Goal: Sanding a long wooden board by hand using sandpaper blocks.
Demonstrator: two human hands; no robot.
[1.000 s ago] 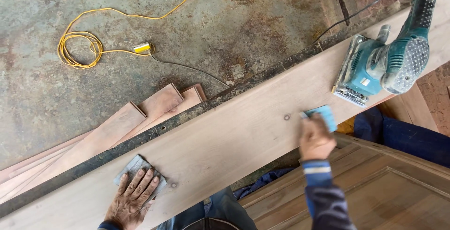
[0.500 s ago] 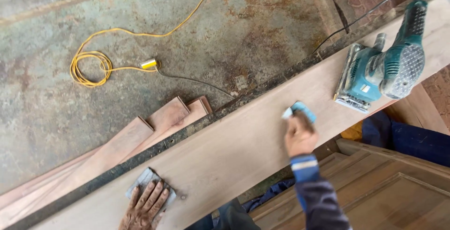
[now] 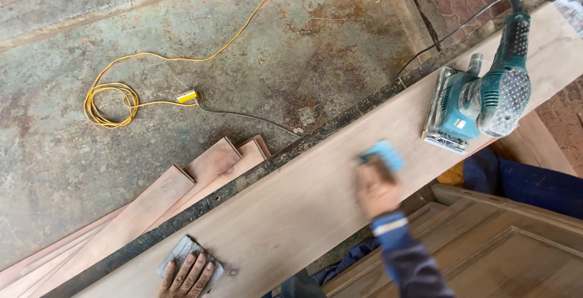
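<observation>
A long pale wooden plank point(image 3: 303, 195) runs diagonally from lower left to upper right. My left hand point(image 3: 188, 281) lies flat, fingers spread, on a grey sheet of sandpaper point(image 3: 178, 253) near the plank's lower left end. My right hand point(image 3: 376, 191), in a blue sleeve and blurred by motion, grips a light blue sanding pad point(image 3: 382, 152) pressed against the plank's middle. A teal electric sander point(image 3: 480, 100) rests on the plank to the upper right of that hand, untouched.
Several reddish boards point(image 3: 182, 188) lie on the stained concrete floor beyond the plank. A coiled yellow cord point(image 3: 109, 103) lies on the floor at left. A brown wooden panel point(image 3: 504, 249) and blue cloth point(image 3: 528, 182) sit below the plank at right.
My right hand has slid the blue pad leftward along the plank, away from the sander. My left hand has stayed on the grey sandpaper. The view has shifted slightly.
</observation>
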